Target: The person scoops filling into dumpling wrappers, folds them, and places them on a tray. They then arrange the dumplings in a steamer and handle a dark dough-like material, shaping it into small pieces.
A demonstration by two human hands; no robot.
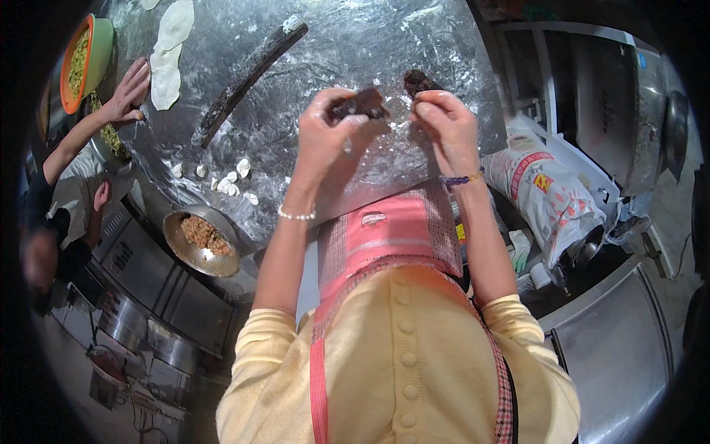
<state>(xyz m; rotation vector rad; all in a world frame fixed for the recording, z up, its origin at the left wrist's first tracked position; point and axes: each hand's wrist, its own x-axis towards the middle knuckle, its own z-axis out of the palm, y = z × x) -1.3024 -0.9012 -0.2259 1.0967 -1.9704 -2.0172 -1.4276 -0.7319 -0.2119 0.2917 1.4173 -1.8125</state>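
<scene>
My left hand [333,122], a pearl bracelet on its wrist, grips a dark brown, sticky-looking piece [363,104]. In my right hand [446,119] is another dark brown piece [417,82], pinched between thumb and fingers; a gap parts the two. What the pieces are made of I cannot tell. Both hands are above a floured metal worktop [344,61]. To their left a long dark log-shaped roll [249,83] lies slantwise, dusted with flour at its upper end. Several small white dough bits [228,183] are scattered nearer the front edge.
At the far left a co-worker's hand [130,91] rests beside flat dough sheets [166,72]. An orange-rimmed green bowl [104,53] holds chopped filling. A metal bowl [230,261] with brownish filling stands at the front left edge. A printed white sack [546,183] leans right of the worktop.
</scene>
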